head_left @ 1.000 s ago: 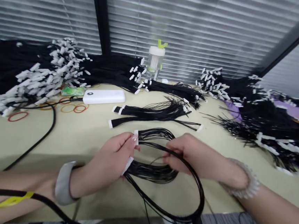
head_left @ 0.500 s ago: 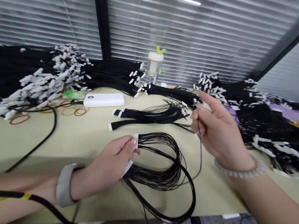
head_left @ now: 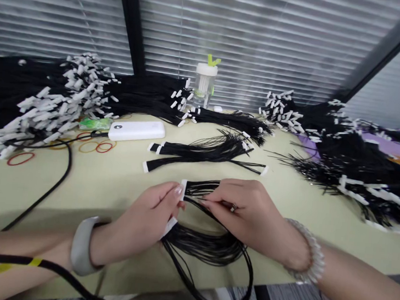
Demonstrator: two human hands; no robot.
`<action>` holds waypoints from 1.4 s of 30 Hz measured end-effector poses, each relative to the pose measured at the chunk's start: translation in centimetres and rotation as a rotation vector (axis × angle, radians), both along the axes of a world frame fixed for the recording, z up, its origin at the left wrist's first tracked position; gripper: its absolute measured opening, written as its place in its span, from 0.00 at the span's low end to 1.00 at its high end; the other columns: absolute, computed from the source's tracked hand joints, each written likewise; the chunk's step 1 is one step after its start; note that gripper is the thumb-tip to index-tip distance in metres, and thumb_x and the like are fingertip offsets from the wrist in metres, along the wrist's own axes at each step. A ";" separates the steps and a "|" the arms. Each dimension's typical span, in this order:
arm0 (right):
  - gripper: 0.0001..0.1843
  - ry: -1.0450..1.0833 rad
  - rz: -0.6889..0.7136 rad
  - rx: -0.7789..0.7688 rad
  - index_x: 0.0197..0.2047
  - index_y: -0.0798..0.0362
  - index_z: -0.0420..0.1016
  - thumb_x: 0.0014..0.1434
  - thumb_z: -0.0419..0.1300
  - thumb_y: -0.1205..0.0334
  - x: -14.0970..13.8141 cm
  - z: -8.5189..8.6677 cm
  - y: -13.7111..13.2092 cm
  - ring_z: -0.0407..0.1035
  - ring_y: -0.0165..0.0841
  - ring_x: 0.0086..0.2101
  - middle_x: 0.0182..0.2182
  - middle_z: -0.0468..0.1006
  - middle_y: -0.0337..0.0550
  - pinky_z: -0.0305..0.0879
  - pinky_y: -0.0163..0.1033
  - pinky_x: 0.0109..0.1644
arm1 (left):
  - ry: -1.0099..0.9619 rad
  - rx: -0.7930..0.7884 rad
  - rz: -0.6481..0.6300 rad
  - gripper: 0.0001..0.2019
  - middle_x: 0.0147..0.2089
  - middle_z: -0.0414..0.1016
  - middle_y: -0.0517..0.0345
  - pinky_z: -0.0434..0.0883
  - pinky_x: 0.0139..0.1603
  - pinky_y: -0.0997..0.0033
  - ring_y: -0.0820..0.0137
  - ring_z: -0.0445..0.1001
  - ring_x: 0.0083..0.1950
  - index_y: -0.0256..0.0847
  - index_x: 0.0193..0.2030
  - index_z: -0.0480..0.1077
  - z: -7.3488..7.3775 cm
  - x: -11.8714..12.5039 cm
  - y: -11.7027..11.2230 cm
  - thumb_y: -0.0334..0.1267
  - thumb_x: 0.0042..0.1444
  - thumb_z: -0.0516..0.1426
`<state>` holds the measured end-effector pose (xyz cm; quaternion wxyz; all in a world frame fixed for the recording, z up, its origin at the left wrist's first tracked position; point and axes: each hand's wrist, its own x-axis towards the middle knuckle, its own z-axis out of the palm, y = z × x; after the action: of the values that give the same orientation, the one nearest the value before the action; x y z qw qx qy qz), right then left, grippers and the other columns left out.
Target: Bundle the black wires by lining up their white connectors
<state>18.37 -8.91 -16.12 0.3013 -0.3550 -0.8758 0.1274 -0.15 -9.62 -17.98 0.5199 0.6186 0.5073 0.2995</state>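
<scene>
My left hand is closed on a looped black wire harness, gripping it at its white connectors. One white connector stands up past my thumb; another white connector pokes out under the fingers. The harness wires curve out to the right and bend back in a loop, partly hanging over the table's front edge. My right hand is pinched just right of the upper connector, with a thin black wire between thumb and forefinger. The wire's tip lies close to the connector; whether it is inside cannot be made out.
Behind the hands lie short black harnesses with white ends. Large heaps of wires with white connectors fill the left and right. A white power bank, rubber bands and a clear bottle stand at the back.
My right hand has come down and left from above the table to the upper connector, bringing the thin wire with it. My left hand keeps its hold.
</scene>
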 end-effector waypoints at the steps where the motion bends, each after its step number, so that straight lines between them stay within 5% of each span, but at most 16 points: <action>1: 0.08 -0.007 0.010 0.018 0.26 0.57 0.71 0.54 0.53 0.68 -0.1 -0.1 -0.1 0.60 0.20 0.24 0.21 0.68 0.37 0.54 0.26 0.28 | -0.003 0.008 -0.023 0.17 0.20 0.53 0.67 0.54 0.22 0.76 0.77 0.53 0.21 0.39 0.23 0.55 -0.1 -0.1 0.0 0.47 0.58 0.43; 21: 0.11 -0.287 0.039 0.440 0.21 0.56 0.60 0.55 0.48 0.70 -0.2 -1.0 -0.5 0.45 0.25 0.23 0.20 0.57 0.37 0.43 0.34 0.28 | 0.083 0.159 -0.125 0.15 0.22 0.58 0.66 0.57 0.26 0.77 0.75 0.56 0.24 0.40 0.24 0.58 -0.1 -0.2 0.0 0.43 0.58 0.43; 39: 0.12 -0.312 0.092 0.760 0.18 0.58 0.65 0.52 0.53 0.71 -0.9 -0.2 -1.0 0.56 0.25 0.22 0.16 0.64 0.37 0.48 0.35 0.26 | 0.099 0.162 -0.110 0.16 0.20 0.56 0.66 0.55 0.24 0.76 0.75 0.55 0.23 0.40 0.23 0.58 -0.1 -0.1 0.0 0.44 0.58 0.43; 42: 0.11 -0.294 0.103 0.720 0.19 0.57 0.65 0.51 0.53 0.71 -0.8 -0.6 -0.8 0.54 0.25 0.22 0.17 0.63 0.37 0.47 0.35 0.26 | 0.109 0.176 -0.133 0.16 0.21 0.56 0.65 0.55 0.25 0.76 0.75 0.55 0.23 0.40 0.23 0.57 -0.1 -0.2 0.1 0.44 0.58 0.43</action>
<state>17.59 -9.68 -16.74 0.2711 -0.1967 -0.9149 -0.2251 -0.36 -9.57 -18.09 0.4538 0.7097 0.4642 0.2736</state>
